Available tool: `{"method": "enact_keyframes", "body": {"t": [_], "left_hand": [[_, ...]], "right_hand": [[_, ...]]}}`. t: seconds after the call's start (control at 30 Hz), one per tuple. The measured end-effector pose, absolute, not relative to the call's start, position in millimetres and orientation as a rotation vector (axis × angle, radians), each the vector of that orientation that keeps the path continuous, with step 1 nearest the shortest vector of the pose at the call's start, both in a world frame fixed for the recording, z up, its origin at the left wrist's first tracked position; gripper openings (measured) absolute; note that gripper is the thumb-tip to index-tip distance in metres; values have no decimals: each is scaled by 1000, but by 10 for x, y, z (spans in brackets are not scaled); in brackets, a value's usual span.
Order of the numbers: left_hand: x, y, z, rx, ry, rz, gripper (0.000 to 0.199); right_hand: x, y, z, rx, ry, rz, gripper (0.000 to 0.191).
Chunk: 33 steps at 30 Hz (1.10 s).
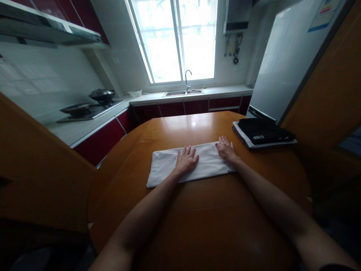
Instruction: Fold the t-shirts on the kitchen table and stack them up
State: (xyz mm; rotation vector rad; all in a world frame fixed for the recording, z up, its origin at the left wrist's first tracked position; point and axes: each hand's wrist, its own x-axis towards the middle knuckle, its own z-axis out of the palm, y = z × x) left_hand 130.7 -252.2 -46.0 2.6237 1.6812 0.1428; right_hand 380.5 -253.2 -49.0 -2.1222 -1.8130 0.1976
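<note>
A white cloth (163,165), folded into a long flat strip, lies crosswise on the wooden table (197,226). My left hand (186,160) rests flat on its middle with the fingers spread. Near the strip's right end, my right hand (225,149) lies on the cloth, fingers stretched toward the far edge. Neither hand grips anything. What kind of garment or linen the white cloth is, I cannot tell. To the right of my right hand sits a stack of folded clothes, with a black piece (262,131) bearing white lettering on top.
Beyond the table runs a counter with a sink (176,93) and a tap (186,81) under a window. A stove with a lidded pan (102,95) stands at the left. A fridge (282,56) rises at the right behind the stack.
</note>
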Motion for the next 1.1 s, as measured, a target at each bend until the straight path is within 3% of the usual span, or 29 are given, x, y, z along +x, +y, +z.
{"method": "enact_keyframes", "body": {"t": [0.17,0.3,0.5,0.77,1.1], "left_hand": [[1306,-2519,-465,2634,1673,165,65],[1312,-2530,-454,2630,1678,173,65],[1317,-2543,-452,2632,1682,160,63],[1276,-2564,-370,2641,1689,239,64],[653,-2506,-357,2314,2111,197,70]], "right_hand": [[3893,-2574,-435,-2203,-1614,64,62],[3583,-2667,-401,-2033,-1856,-70,61],[3140,-2748,-464,-1818,-2317,186,68],[3161,-2785,-449,-1840,-2331,217,68],[3167,-2749,-521,-1850,-2334,188,67]]}}
